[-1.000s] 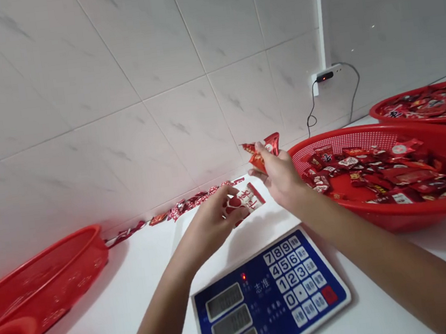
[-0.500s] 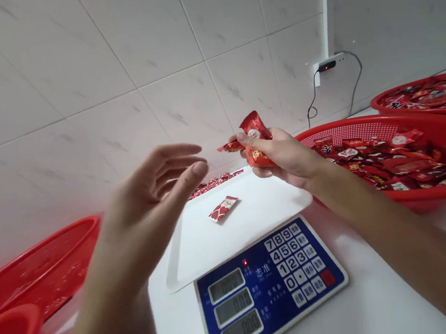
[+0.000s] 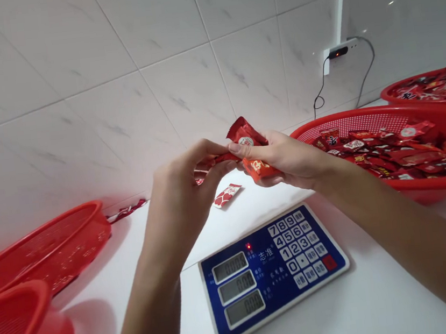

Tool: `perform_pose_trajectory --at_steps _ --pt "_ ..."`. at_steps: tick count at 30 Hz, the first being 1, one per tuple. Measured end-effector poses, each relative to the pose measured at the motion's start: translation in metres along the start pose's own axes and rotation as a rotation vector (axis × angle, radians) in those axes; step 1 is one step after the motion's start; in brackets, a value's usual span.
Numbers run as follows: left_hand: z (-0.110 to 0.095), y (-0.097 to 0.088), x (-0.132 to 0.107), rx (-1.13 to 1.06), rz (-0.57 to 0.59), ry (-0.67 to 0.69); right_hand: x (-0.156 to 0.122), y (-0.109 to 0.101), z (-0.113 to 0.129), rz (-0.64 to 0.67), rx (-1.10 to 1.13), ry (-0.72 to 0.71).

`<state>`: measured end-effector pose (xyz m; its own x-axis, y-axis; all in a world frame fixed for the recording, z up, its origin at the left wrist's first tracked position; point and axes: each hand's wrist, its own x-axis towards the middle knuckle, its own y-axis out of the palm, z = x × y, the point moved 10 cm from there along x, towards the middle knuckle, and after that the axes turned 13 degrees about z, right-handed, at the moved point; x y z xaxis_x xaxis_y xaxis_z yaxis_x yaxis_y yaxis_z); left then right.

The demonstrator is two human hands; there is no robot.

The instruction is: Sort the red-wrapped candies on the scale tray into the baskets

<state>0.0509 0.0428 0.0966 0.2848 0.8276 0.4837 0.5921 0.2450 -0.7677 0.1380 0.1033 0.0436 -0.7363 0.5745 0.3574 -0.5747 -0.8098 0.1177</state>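
Note:
My right hand (image 3: 292, 155) is wrapped round several small red wrapped candies above the weighing scale. One dark red candy (image 3: 240, 128) sticks up past the thumb, and an orange-red candy (image 3: 259, 168) shows under it. From the left, my left hand (image 3: 180, 186) pinches the end of a narrow red candy (image 3: 222, 158) at the edge of the bunch, touching the right fingertips. Below the hands, a white-and-red packet (image 3: 227, 195) lies on the white pan (image 3: 267, 199) of the scale. The scale's blue panel (image 3: 268, 270) has three displays and a keypad.
A red basket (image 3: 444, 179) of wrapped candies stands on the right, with another red basket (image 3: 396, 92) behind it. Two red baskets (image 3: 86, 211) are on the left. Some red packets (image 3: 128, 208) lie by the tiled wall, which carries a socket strip (image 3: 339, 52) with a cable.
My left hand has moved right and closed from an open pose onto a candy at the right hand's bunch. The right hand keeps its hold. The view has shifted slightly.

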Motion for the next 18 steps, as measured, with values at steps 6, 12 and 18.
perform_pose_trajectory --at_steps 6,12,18 --pt "0.002 0.001 0.002 0.062 -0.064 -0.016 -0.002 -0.005 -0.001 -0.029 -0.032 0.038" --pt "0.036 0.019 0.009 0.117 0.109 -0.15 -0.011 -0.045 0.006 -0.343 -0.069 0.004" --pt "0.051 0.023 0.01 0.139 0.171 -0.18 -0.012 -0.056 0.003 -0.411 -0.066 0.008"
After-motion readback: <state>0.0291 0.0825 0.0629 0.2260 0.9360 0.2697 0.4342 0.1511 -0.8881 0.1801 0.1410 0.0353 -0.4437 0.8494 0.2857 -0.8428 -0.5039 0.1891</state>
